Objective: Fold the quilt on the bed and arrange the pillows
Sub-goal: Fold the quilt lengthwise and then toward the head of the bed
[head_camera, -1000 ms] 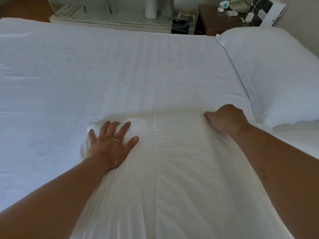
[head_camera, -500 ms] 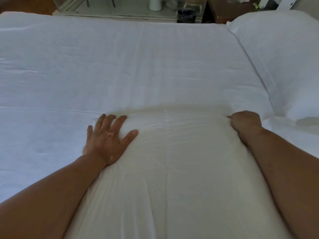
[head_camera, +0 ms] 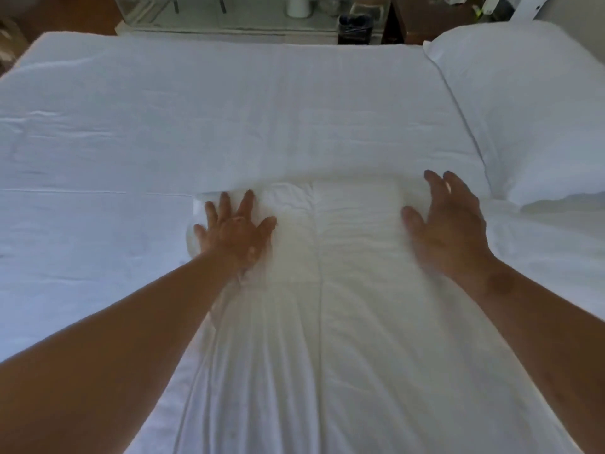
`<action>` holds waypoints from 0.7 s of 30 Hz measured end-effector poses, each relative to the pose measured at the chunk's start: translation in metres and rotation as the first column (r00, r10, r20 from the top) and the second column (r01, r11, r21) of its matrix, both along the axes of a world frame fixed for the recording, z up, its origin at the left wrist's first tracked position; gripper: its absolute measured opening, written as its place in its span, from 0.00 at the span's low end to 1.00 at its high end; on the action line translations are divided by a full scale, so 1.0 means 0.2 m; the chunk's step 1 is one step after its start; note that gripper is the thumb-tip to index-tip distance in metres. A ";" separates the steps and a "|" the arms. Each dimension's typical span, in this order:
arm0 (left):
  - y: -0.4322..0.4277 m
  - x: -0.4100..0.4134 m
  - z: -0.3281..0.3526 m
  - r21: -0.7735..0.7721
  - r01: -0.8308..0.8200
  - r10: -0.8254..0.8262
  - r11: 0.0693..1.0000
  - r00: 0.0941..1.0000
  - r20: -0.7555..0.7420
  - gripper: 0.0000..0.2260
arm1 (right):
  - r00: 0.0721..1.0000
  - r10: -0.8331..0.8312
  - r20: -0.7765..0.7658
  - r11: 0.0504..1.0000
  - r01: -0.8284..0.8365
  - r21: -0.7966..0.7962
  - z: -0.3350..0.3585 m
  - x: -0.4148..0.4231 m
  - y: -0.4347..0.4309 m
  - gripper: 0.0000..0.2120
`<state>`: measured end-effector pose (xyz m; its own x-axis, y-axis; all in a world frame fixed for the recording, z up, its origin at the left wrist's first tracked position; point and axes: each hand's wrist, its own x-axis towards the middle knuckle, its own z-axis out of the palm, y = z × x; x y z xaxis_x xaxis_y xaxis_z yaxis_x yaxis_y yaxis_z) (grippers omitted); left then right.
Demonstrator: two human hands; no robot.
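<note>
A folded white quilt (head_camera: 340,322) lies as a long strip across the bed (head_camera: 98,142), running from me toward its middle. My left hand (head_camera: 235,231) presses flat on the strip's far left corner, fingers spread. At the far right corner my right hand (head_camera: 448,227) lies with its fingers straight and spread; it is slightly blurred. One white pillow (head_camera: 530,103) rests at the right end of the bed, just beyond my right hand.
Past the far side of the bed stand a glass-fronted low unit (head_camera: 229,18), a black bin (head_camera: 355,24) and a dark wooden bedside table (head_camera: 438,14) with small items. Wooden floor shows at the top left.
My right hand has let go of the quilt's far edge and now lies spread out. My left hand stays pressed on the left corner. The camera has tilted further down.
</note>
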<state>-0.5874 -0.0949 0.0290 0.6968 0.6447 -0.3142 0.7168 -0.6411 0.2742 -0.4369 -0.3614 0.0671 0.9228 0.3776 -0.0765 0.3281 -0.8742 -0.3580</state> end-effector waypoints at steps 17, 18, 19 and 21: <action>-0.31 -0.41 -0.34 0.363 0.498 -0.542 0.788 0.840 0.023 0.33 | 0.906 0.422 0.027 0.901 -0.416 -0.119 -0.54 -0.29 -0.28 0.36; -0.31 -0.39 -0.37 0.368 0.501 -0.547 0.783 0.837 0.026 0.33 | 0.908 0.417 0.042 0.906 -0.411 -0.104 -0.58 -0.27 -0.28 0.36; -0.31 -0.36 -0.40 0.371 0.503 -0.551 0.780 0.834 0.029 0.33 | 0.908 0.416 0.046 0.907 -0.411 -0.093 -0.62 -0.26 -0.28 0.36; -0.31 -0.34 -0.41 0.351 0.520 -0.561 0.779 0.827 0.021 0.33 | 0.907 0.421 0.023 0.904 -0.418 -0.088 -0.63 -0.23 -0.27 0.35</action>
